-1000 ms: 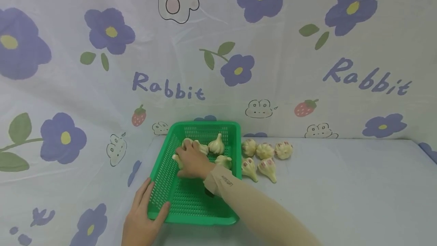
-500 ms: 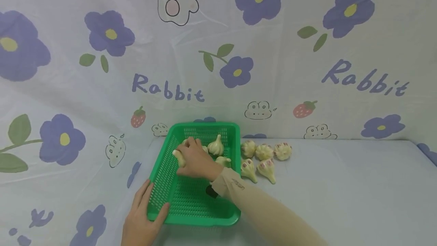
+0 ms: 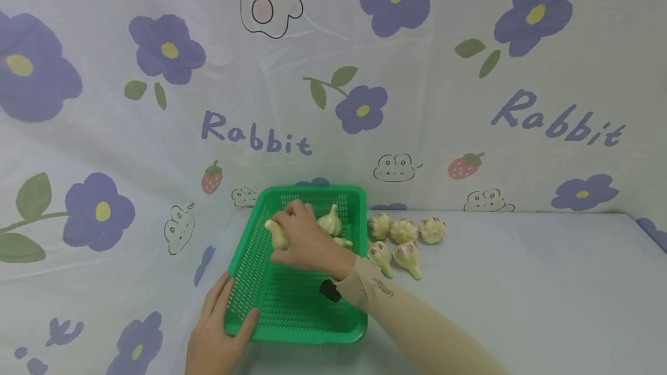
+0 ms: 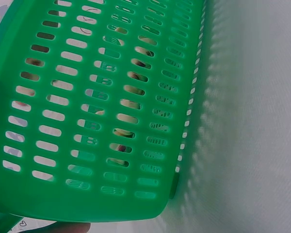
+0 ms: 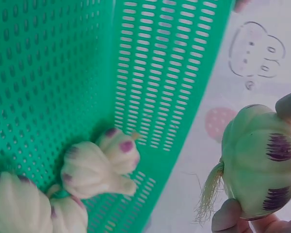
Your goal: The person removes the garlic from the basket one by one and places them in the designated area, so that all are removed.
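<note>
My right hand (image 3: 307, 242) pinches a garlic bulb (image 3: 278, 236) above the left side of the green basket (image 3: 297, 337). In the right wrist view the held garlic bulb (image 5: 259, 160) shows purple streaks and stringy roots, gripped by fingers and thumb. More garlic bulbs (image 3: 330, 222) lie at the back of the basket, partly hidden by this hand; the right wrist view shows several bulbs (image 5: 87, 172) there. At the near left corner my left hand (image 3: 216, 328) holds the basket rim, thumb over the edge. Only a fingertip of it shows in the left wrist view, below the basket wall (image 4: 102, 204).
Several garlic bulbs (image 3: 406, 254) lie in two rows on the white table (image 3: 521, 282), just right of the basket. A white cloth with purple flowers (image 3: 362, 110) hangs behind and on the left.
My right hand has lifted a garlic bulb up from the group in the basket, its wrist shifting a little to the right. The left hand stays at the rim.
</note>
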A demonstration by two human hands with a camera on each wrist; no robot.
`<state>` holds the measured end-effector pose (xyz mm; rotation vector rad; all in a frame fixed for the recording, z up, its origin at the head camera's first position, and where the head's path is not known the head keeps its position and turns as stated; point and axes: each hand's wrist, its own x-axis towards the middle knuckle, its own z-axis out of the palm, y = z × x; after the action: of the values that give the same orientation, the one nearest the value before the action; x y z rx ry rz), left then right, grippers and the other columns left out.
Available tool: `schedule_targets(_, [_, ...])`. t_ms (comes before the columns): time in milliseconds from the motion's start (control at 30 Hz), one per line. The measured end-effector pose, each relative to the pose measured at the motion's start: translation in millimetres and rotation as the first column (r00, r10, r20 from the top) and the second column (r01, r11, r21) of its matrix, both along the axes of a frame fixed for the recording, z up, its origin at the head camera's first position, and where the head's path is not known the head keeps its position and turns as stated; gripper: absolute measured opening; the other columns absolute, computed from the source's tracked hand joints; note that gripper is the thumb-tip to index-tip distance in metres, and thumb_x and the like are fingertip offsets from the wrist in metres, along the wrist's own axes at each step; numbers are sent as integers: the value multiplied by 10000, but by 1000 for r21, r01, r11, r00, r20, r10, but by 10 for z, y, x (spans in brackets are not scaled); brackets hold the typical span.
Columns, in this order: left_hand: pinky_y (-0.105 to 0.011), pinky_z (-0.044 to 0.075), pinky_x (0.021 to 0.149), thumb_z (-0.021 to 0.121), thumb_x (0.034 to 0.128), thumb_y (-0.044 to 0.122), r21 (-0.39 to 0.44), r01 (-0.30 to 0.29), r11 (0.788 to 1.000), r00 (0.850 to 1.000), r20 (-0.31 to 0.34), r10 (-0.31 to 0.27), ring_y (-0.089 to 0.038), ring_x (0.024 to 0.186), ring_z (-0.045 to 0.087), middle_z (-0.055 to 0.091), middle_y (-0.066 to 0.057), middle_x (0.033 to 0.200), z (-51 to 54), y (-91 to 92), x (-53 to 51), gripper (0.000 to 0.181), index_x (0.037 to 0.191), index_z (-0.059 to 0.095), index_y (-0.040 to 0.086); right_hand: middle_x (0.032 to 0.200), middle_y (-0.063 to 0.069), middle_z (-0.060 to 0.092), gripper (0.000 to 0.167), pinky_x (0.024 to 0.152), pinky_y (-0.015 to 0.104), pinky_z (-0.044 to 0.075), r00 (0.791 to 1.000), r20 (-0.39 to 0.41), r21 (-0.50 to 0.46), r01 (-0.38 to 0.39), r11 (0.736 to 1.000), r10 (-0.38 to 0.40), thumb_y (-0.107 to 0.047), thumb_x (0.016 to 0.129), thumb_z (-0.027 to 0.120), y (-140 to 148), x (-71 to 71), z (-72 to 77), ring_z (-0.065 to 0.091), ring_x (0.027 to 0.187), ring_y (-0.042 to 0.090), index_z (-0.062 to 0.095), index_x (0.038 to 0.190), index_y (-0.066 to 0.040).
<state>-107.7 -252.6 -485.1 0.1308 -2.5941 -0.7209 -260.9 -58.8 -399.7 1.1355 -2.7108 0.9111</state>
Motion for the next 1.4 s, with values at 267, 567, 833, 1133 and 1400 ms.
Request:
schedule_targets(267, [-592, 584, 916, 770, 934, 370, -4, -1, 1000, 1000, -23, 1, -382, 1334, 589, 464, -54, 1605, 7, 18, -2, 704, 1523, 514, 80, 1358, 133, 474, 566, 814, 391, 440, 999, 28, -62, 19, 998, -17, -236, 869, 773, 239, 84, 62, 410, 1095, 262, 604, 1403, -152])
schedule_targets(567, [-593, 586, 915, 782, 923, 357, -6, -8, 1000, 999, -33, 7, -375, 1345, 583, 470, -52, 1599, -42, 13, -20, 703, 1515, 524, 78, 1314, 117, 450, 543, 697, 322, 432, 994, 100, -154, 67, 986, -52, -173, 833, 736, 527, 196, 109, 370, 1071, 259, 628, 1363, -121])
schedule_targets(833, [-590, 592, 896, 777, 927, 360, -8, 1, 1000, 999, -42, -1, -380, 1322, 599, 470, -56, 1597, -68, -1, -35, 705, 1518, 519, 77, 1323, 117, 457, 532, 696, 325, 435, 990, 80, -172, 130, 977, -117, -132, 833, 705, 811, 288, 73, 400, 1018, 242, 632, 1359, -102])
schedule_targets(1133, [-598, 586, 909, 766, 936, 374, 1, 0, 1000, 999, -39, 0, -374, 1343, 583, 458, -42, 1608, -140, -37, -51, 703, 1526, 513, 90, 1322, 150, 472, 560, 714, 330, 461, 977, 51, -190, 214, 958, -208, -193, 848, 771, 1041, 367, -34, 438, 1116, 303, 629, 1378, -81])
schedule_targets(1400, [-595, 585, 918, 767, 935, 384, 0, 3, 1000, 999, -53, -3, -374, 1348, 580, 457, -37, 1611, -195, -58, -62, 705, 1527, 516, 95, 1260, 155, 487, 531, 664, 291, 460, 962, -17, -212, 264, 941, -274, -128, 800, 762, 1278, 412, -169, 460, 1014, 262, 658, 1318, -84])
